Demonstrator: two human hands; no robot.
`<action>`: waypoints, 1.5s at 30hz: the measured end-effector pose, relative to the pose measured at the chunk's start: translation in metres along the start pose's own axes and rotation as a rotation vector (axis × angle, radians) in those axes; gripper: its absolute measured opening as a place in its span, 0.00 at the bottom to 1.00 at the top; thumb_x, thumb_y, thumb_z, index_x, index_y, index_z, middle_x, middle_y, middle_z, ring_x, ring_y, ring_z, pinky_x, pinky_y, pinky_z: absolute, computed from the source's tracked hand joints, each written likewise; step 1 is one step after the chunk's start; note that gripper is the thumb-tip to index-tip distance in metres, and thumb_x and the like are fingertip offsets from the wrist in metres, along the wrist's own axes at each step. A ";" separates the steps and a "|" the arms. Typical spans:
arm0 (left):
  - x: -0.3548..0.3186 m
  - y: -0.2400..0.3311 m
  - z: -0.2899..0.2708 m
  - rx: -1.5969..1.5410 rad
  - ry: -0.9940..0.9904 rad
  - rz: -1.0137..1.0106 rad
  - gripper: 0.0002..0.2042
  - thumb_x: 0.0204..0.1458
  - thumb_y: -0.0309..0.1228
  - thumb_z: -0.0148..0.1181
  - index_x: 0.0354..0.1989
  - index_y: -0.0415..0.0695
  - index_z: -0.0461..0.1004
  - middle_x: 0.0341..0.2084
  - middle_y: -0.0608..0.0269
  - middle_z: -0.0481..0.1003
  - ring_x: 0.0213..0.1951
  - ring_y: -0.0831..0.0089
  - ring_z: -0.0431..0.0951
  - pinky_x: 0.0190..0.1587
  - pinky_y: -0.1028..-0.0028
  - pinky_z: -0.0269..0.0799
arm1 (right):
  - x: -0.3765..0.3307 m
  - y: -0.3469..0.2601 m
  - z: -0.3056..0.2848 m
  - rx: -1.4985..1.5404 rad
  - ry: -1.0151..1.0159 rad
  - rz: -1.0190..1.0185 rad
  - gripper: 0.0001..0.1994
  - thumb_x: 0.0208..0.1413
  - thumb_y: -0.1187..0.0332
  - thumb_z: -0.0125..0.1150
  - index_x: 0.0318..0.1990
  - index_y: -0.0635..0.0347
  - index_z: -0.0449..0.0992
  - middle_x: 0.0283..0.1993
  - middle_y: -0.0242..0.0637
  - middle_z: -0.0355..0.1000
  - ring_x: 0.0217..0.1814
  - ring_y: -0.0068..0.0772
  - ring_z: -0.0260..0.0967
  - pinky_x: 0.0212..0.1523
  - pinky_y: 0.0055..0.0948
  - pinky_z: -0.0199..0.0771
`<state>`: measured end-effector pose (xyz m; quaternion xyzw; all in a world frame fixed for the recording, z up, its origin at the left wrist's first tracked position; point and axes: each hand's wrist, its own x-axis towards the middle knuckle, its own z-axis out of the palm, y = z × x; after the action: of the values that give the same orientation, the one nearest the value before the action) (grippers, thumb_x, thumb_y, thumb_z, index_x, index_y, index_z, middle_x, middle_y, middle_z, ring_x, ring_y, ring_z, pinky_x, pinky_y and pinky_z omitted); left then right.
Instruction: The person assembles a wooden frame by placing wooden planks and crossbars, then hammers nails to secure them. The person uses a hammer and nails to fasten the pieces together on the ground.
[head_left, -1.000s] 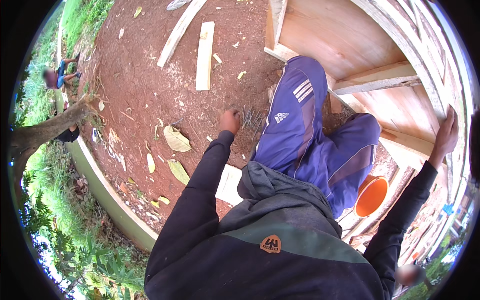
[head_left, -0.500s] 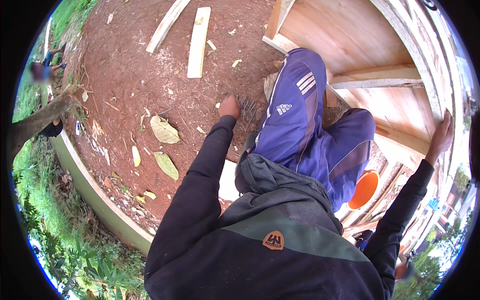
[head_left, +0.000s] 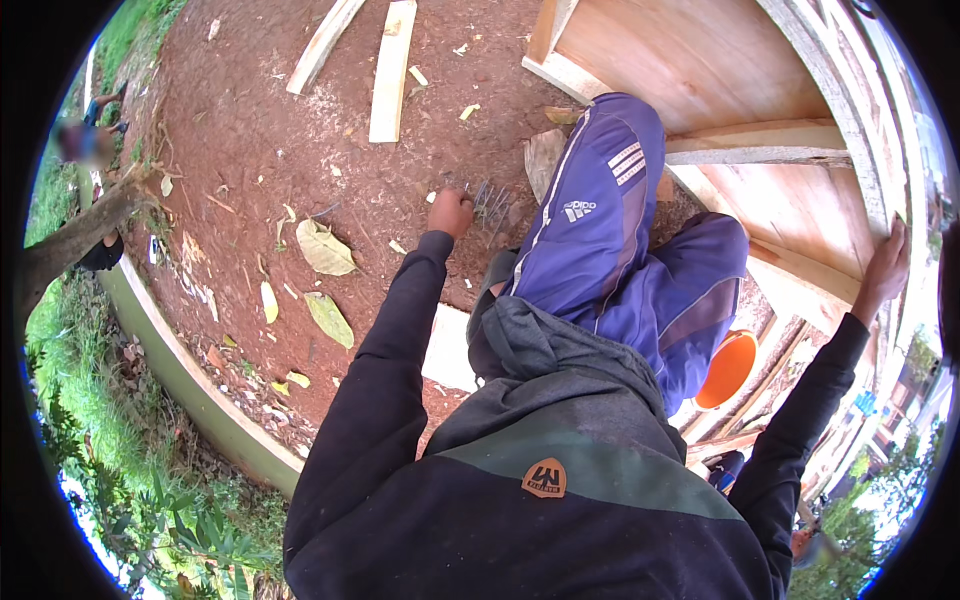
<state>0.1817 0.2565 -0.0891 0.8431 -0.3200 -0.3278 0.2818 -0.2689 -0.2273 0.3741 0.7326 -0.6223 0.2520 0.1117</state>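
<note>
My left hand (head_left: 451, 213) is low over the red soil, its fingers curled together beside a loose pile of nails (head_left: 493, 204). Whatever lies between those fingertips is too small to make out. Far to the right, my right hand (head_left: 884, 265) grips the outer beam of a wooden frame (head_left: 868, 130), which is backed with plywood panels (head_left: 700, 65). My bent knees, in purple trousers (head_left: 590, 205), are between the nails and the frame.
Two loose boards (head_left: 392, 75) lie on the soil ahead. Large dry leaves (head_left: 325, 248) are scattered at left, near a low wall (head_left: 200, 400). An orange bucket (head_left: 728, 370) stands by my right leg, and a wood block (head_left: 543, 160) by my knee. Another person (head_left: 95, 140) is far left.
My left hand has shifted slightly left and stays beside the nails, its fingers still curled. My right hand keeps its place on the frame. The view has tilted a little.
</note>
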 end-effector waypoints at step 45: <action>0.021 0.174 -0.095 -1.208 -0.096 -0.270 0.21 0.57 0.15 0.56 0.58 0.38 0.61 0.44 0.49 0.74 0.50 0.49 0.81 0.53 0.48 0.81 | -0.061 -0.046 -0.013 0.078 0.214 -0.181 0.18 0.70 0.56 0.48 0.50 0.54 0.82 0.45 0.38 0.81 0.49 0.44 0.77 0.50 0.43 0.74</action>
<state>0.2022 0.1555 0.0817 0.5522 0.0193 -0.5213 0.6503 -0.2329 -0.1601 0.3610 0.7584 -0.5280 0.3417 0.1711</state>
